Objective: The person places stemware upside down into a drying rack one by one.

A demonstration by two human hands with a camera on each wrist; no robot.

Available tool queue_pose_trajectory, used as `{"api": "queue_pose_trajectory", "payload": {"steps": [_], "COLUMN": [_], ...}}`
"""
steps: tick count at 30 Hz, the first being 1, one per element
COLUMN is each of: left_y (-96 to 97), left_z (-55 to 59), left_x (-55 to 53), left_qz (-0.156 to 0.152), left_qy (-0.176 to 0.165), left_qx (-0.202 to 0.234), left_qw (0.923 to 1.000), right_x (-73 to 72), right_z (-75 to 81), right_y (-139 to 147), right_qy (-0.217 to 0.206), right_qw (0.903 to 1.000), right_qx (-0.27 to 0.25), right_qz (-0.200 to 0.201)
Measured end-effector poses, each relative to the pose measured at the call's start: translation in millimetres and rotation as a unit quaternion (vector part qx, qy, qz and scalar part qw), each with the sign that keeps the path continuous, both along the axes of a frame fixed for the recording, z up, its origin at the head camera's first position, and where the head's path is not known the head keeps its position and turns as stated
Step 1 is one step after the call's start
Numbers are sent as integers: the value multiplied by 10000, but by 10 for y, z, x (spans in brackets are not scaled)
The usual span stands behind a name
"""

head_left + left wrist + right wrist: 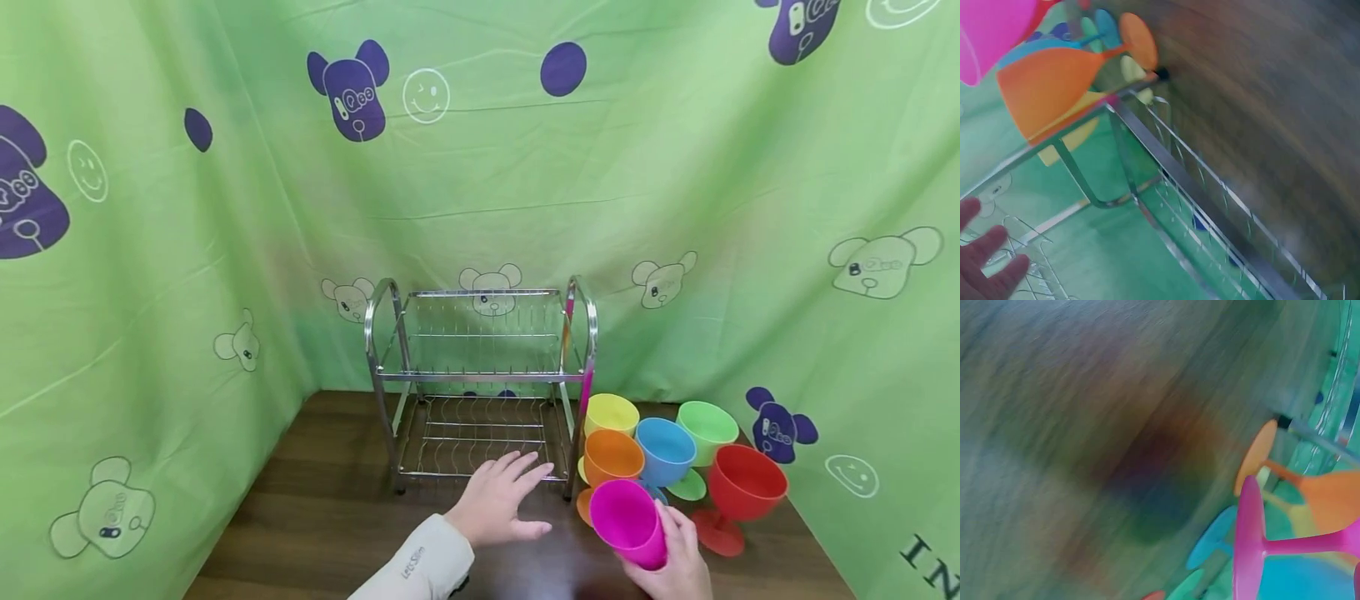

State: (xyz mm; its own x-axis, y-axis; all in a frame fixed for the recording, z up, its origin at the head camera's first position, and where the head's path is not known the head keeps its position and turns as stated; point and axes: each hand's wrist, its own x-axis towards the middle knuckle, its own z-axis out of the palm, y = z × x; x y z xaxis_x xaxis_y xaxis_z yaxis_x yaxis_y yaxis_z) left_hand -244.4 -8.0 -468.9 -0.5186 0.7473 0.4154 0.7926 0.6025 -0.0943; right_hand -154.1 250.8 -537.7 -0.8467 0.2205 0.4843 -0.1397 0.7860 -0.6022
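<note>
My right hand (681, 560) grips a magenta plastic goblet (628, 523) by its bowl, in front of the other cups. The right wrist view shows the goblet's flat foot and stem (1249, 540), off the tabletop. My left hand (504, 502) is held palm down with fingers spread and nothing in it. It overlaps the front lower edge of a two-tier chrome dish rack (480, 377) in the head view. An orange goblet (613, 458) and a blue goblet (666, 452) stand just behind the magenta one.
Yellow (611, 412), green (707, 432) and red (748, 483) goblets stand on the dark wooden table (315, 500), right of the rack. A printed green cloth (480, 167) hangs behind and along both sides. The orange goblet is close to the rack's right front leg.
</note>
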Motion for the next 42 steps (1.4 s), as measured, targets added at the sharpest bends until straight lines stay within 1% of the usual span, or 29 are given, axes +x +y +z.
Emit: {"api": "queue_pose_trajectory", "payload": {"steps": [2, 3, 5, 6, 8, 10, 12, 14, 16, 21, 23, 25, 28, 31, 33, 35, 38, 42], "left_y": [55, 79, 123, 139, 165, 183, 200, 220, 236, 242, 230, 212, 177, 140, 135, 133, 120, 54], "left_z": [-3, -2, 12, 20, 39, 53, 50, 39, 21, -38, -66, -93, -122, -133, -124, -110, -96, -117], "left_x": [18, 25, 42, 51, 70, 88, 99, 108, 115, 129, 127, 122, 105, 80, 68, 62, 62, 62], "left_qz": [143, 163, 185, 188, 185, 185, 166, 157, 156, 204, 202, 175, 83, -1, -69, -120, -169, -188], "left_qy": [-119, -220, -465, -617, -934, -1221, -1357, -1355, -1293, -1271, -1314, -1345, -1381, -1459, -1634, -1887, -2280, -2594], "left_qx": [221, 329, 449, 475, 496, 495, 507, 500, 495, 457, 474, 517, 661, 820, 920, 1008, 1171, 1523], "left_qw": [9996, 9991, 9977, 9968, 9942, 9911, 9893, 9894, 9902, 9906, 9900, 9894, 9882, 9859, 9822, 9768, 9665, 9535], "right_x": [-27, -44, -86, -105, -142, -184, -212, -245, -260, -276, -280, -285, -296, -302, -293, -281, -279, -303], "right_z": [-20, -33, -67, -86, -121, -157, -180, -194, -193, -175, -167, -163, -152, -118, -92, -65, -45, -29], "right_y": [-57, -86, -144, -177, -238, -294, -355, -407, -458, -547, -571, -593, -620, -645, -651, -657, -670, -713], "right_qy": [462, 667, 1141, 1367, 1676, 2059, 2316, 2507, 2493, 2206, 2132, 2152, 2179, 2075, 1975, 1935, 1910, 1892], "right_qw": [9986, 9969, 9908, 9869, 9799, 9697, 9612, 9529, 9509, 9524, 9532, 9533, 9519, 9524, 9543, 9552, 9549, 9536], "right_qx": [259, 401, 705, 842, 1072, 1284, 1440, 1618, 1695, 1823, 1850, 1825, 1874, 1944, 1974, 1998, 2057, 2113], "right_qz": [97, 129, 158, 141, 176, 267, 407, 545, 698, 1049, 1082, 1074, 1060, 1098, 1068, 1011, 965, 1013]}}
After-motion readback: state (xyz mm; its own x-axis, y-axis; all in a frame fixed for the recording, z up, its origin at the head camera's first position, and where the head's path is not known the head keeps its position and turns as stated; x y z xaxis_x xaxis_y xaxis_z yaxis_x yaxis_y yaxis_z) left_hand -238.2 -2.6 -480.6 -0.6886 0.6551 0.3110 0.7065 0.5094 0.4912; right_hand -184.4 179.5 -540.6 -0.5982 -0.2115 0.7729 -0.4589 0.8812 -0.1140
